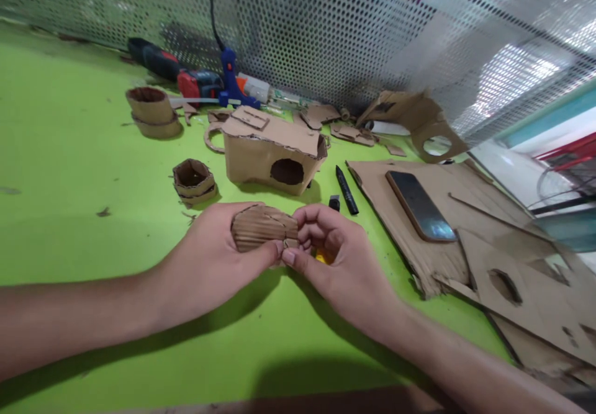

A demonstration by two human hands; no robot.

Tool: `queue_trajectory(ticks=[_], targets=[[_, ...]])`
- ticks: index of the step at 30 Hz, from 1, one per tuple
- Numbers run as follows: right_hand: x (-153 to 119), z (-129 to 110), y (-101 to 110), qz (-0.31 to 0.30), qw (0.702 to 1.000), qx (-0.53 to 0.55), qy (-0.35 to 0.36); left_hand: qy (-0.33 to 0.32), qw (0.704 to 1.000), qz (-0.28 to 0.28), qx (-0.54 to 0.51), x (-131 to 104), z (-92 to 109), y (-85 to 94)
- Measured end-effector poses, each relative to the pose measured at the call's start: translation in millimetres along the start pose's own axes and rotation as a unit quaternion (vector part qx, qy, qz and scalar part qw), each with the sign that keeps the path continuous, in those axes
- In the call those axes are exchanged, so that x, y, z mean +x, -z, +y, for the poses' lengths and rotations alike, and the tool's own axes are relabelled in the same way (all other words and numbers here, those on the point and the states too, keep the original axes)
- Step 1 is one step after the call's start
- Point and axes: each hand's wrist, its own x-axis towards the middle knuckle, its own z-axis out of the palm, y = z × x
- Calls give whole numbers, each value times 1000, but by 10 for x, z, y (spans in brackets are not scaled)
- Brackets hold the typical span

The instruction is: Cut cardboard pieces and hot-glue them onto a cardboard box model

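A ribbed, rounded cardboard piece [261,228] is held between both hands, low over the green table. My left hand [218,243] wraps round its left side, the thumb along its lower edge. With thumb and bent fingers, my right hand [333,252] grips the right end, where a small flap shows. Something yellow [322,256] is partly visible beneath my right fingers. Just beyond the hands stands a cardboard box [251,159] with a round hole. A small cardboard ring [194,181] and a taller oval cardboard tube [153,113] are to its left.
Against the mesh panel [298,29] lie a blue glue gun [229,82], a red and black power tool [195,85] and cardboard scraps. A black marker [346,190] lies right of the box. Farther right, a phone [420,206] rests on cardboard sheets [386,215].
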Motion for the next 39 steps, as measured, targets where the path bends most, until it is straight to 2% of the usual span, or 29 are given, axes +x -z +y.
queue_trajectory(ticks=[6, 9, 15, 19, 21, 25, 27, 32, 39], targets=[[5, -11, -2, -8, 1000, 6, -6, 12, 999, 44, -8, 58, -27, 25], [18, -7, 19, -10, 1000, -5, -7, 17, 999, 31, -30, 76, -41, 28], [34, -51, 79, -27, 1000, -9, 2, -18, 999, 12, -43, 88, -37, 4], [28, -89, 85, -25, 1000, -12, -10, 31, 995, 19, -92, 73, -67, 39], [31, -98, 91, -23, 1000, -9, -18, 45, 993, 2, -105, 50, -103, 89], [48, -104, 129, -26, 998, 31, -37, 37, 990, -70, -121, 13, -177, 214], [54, -109, 154, -30, 997, 60, -44, 33, 988, -78, -130, 19, -190, 247], [53, -101, 170, -28, 996, 71, -52, 24, 983, -68, -170, 77, -142, 211], [40, -12, 113, -16, 996, 83, -19, 18, 988, -38, -151, 89, -128, 189]])
